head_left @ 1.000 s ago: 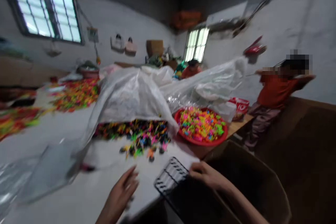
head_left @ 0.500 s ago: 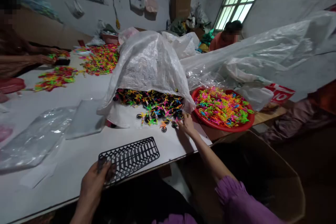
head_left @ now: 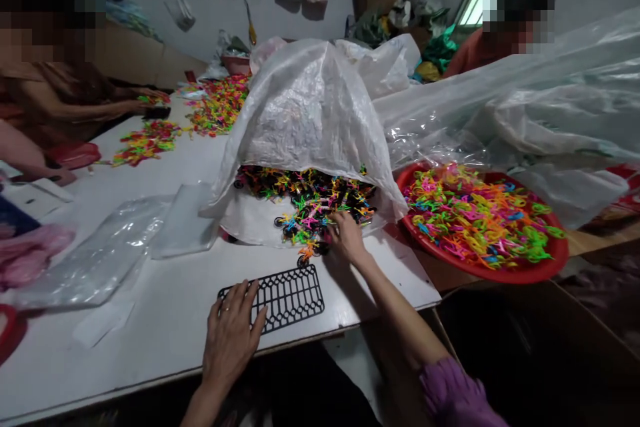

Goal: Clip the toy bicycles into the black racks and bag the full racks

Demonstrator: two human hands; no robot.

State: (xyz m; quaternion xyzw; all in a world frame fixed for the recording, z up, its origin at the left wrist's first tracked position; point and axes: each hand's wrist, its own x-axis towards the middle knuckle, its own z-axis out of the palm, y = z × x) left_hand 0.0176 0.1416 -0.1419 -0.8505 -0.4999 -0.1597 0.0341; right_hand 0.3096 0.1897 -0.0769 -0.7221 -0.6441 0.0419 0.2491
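Observation:
My left hand (head_left: 232, 333) lies flat with fingers spread on the left end of a black plastic grid tray (head_left: 285, 294) near the table's front edge. My right hand (head_left: 346, 237) reaches into a pile of small colourful toy bicycles (head_left: 306, 199) spilling from a white woven sack (head_left: 310, 113). Its fingers curl among the pieces at the pile's near edge; what they hold is hidden.
A red basin (head_left: 540, 269) of bright plastic pieces sits to the right, under clear plastic sheeting (head_left: 510, 107). Clear bags (head_left: 100, 257) lie on the white table (head_left: 160, 320) at left. Another person's hands (head_left: 143, 101) work far left beside colourful piles (head_left: 145, 141). A cardboard box (head_left: 540, 347) stands below right.
The view swung down and left. My left hand slid the black grid tray right along the table and now lies flat on it. My right hand stays at the bicycle pile.

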